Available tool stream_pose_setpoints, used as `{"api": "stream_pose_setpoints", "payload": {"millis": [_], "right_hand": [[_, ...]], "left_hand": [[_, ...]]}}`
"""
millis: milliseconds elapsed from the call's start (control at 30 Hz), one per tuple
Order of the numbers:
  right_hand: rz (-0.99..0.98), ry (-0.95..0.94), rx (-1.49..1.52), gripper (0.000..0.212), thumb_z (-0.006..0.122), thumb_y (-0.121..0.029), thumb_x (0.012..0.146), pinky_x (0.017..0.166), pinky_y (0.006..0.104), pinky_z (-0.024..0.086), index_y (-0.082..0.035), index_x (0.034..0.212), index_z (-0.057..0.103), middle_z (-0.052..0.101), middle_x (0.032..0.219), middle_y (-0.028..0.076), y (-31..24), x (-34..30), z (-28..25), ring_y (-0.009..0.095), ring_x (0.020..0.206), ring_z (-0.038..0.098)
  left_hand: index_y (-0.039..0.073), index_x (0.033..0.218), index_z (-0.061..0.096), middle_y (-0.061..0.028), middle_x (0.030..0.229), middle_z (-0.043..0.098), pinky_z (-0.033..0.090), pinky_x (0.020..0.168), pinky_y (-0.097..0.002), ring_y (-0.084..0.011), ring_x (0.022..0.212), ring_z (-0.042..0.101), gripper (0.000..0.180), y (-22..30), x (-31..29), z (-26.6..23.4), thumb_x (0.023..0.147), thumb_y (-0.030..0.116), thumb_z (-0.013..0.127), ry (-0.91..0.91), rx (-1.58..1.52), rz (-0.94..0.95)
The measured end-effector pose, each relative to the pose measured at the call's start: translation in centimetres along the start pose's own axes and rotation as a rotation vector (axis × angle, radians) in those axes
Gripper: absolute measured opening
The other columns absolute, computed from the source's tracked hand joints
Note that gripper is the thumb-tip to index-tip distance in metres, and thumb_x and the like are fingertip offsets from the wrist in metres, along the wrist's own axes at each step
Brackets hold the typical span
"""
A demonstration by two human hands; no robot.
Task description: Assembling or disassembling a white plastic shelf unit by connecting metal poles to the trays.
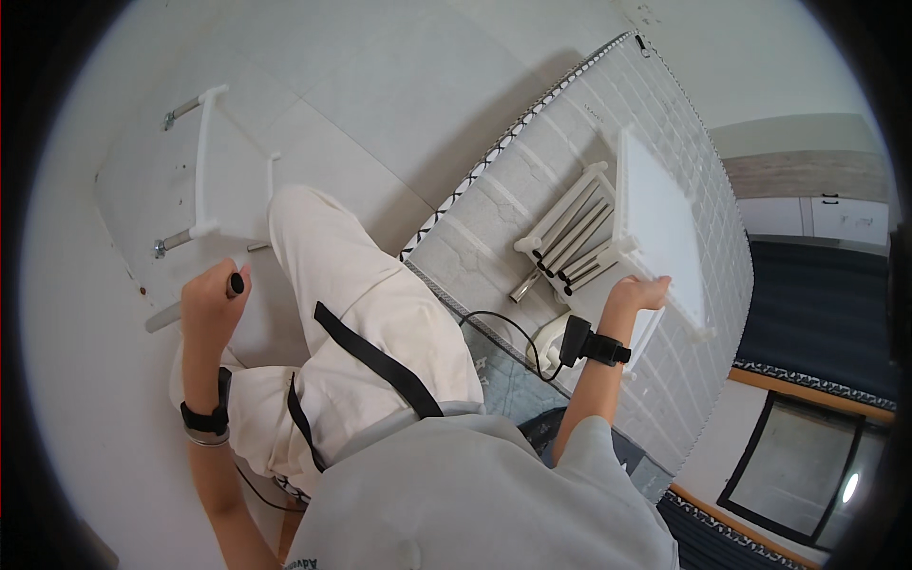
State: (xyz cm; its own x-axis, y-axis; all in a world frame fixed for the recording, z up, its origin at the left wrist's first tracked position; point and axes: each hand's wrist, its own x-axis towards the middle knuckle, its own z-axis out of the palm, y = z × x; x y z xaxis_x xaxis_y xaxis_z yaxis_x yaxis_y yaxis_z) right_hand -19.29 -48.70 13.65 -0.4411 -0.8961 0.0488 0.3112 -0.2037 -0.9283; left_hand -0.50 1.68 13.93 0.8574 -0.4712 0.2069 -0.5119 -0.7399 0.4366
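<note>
My left hand (pixel 213 302) is closed around a metal tube (pixel 163 318) with a black cap at its near end, held low at the left beside my knee. My right hand (pixel 644 293) grips the near edge of a white flat panel (pixel 655 204), which stands tilted on the grey patterned mat (pixel 484 223). Against that panel lies a bundle of metal tubes (pixel 579 237) with black ends and white end pieces. Close to my right wrist is another pale plastic piece (pixel 548 334), partly hidden. On the floor at the far left sits a white frame (pixel 202 166) with short metal legs.
Black straps (pixel 375 356) lie across my pale trousers. A black cable (pixel 513 320) runs to the device on my right wrist. Dark bedding-like fabric (pixel 817 318) and white cabinets (pixel 845 217) stand at the right, with a dark-framed glass panel (pixel 793 465) below them.
</note>
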Motion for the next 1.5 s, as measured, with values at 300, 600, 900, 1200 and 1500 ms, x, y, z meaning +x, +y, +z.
{"api": "stream_pose_setpoints", "payload": {"millis": [300, 600, 900, 1200, 1500], "right_hand": [[0.506, -0.149, 0.063, 0.034, 0.031, -0.025, 0.094, 0.083, 0.0393, 0.048, 0.002, 0.111, 0.041, 0.049, 0.112, 0.015, 4.2, -1.3, -8.8, 0.029, 0.104, 0.05], [0.939, -0.283, -0.177, 0.039, 0.037, -0.033, 0.093, 0.086, 0.0454, 0.047, 0.001, 0.109, 0.043, 0.05, 0.106, 0.014, 5.5, -3.2, -16.2, 0.029, 0.092, 0.053], [0.36, -0.936, -0.689, 0.02, 0.055, -0.02, 0.082, 0.055, 0.0272, 0.044, -0.003, 0.088, 0.047, 0.047, 0.072, 0.004, 0.6, -11.0, -12.7, 0.016, 0.058, 0.051], [-0.454, -2.082, -0.302, 0.056, 0.061, -0.01, 0.068, 0.099, 0.0467, 0.028, -0.009, 0.121, 0.043, 0.044, 0.121, 0.016, -0.4, -26.5, -4.7, 0.033, 0.112, 0.041], [-0.493, -2.055, -0.434, 0.03, 0.054, -0.008, 0.075, 0.096, 0.0455, 0.031, -0.006, 0.103, 0.047, 0.05, 0.11, 0.012, 2.4, -21.8, -5.9, 0.029, 0.105, 0.047]], "left_hand": [[0.002, 0.06, 0.035, -0.0113, 0.05, 0.036, 0.03, 0.043, -0.0352, -0.0291, 0.044, 0.036, 0.033, 0.3, -0.3, 1.2, 0.074, 0.011, 0.064, -0.025, 0.016, 0.006], [0.002, 0.06, 0.037, -0.0108, 0.049, 0.036, 0.03, 0.042, -0.035, -0.0285, 0.044, 0.036, 0.032, 1.0, 0.0, 2.0, 0.073, 0.011, 0.065, -0.012, -0.01, 0.098], [0.005, 0.058, 0.04, -0.0078, 0.051, 0.042, 0.035, 0.045, -0.035, -0.0267, 0.048, 0.044, 0.029, 4.9, 0.7, 1.9, 0.067, 0.011, 0.067, -0.031, -0.071, 0.324], [0.005, 0.062, 0.046, -0.0067, 0.065, 0.048, 0.042, 0.062, -0.0335, -0.0238, 0.066, 0.05, 0.034, 13.0, 1.2, 4.6, 0.061, 0.028, 0.071, -0.109, -0.311, 0.841], [0.004, 0.088, 0.055, -0.0054, 0.089, 0.057, 0.041, 0.078, -0.0359, -0.0229, 0.084, 0.053, 0.045, 12.1, 1.3, 3.4, 0.061, 0.039, 0.067, -0.094, -0.361, 0.696]]}}
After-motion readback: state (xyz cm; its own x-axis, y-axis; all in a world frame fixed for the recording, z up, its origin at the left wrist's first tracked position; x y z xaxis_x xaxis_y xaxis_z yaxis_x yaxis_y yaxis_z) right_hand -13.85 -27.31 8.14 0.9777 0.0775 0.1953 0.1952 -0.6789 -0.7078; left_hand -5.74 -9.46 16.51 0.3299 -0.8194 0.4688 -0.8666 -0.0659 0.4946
